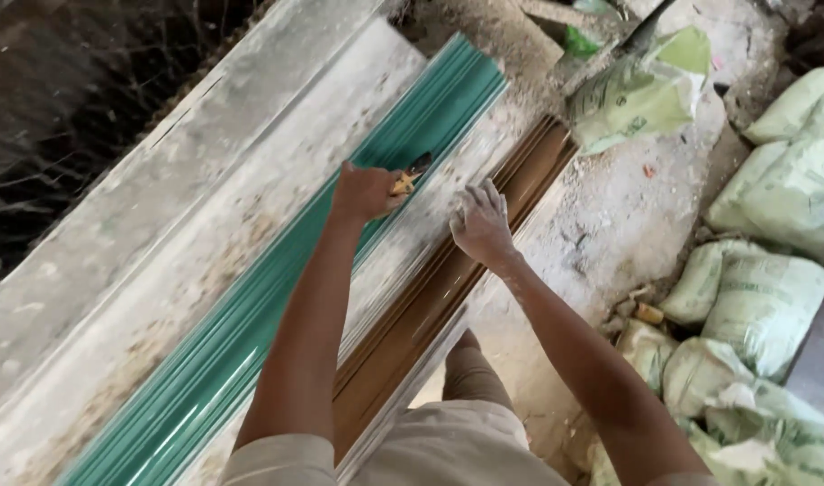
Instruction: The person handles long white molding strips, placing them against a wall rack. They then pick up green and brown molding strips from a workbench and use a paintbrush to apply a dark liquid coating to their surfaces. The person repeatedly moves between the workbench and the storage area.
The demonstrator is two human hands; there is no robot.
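Pale green sacks (pixel 763 297) lie heaped on the dusty floor at the right, tied shut, contents hidden. The green strip (pixel 250 333) runs long, ribbed and glossy beside a brown strip (pixel 448 279). The left hand (pixel 365 192) grips a yellow-handled tool (pixel 408 177) against it; the right hand (pixel 481 223) rests open, fingers spread, dusted white.

My single head-worn camera looks steeply down from close above my forearms, facing forward along the slanting green moulding (pixel 277 306); no second view overlaps this one.
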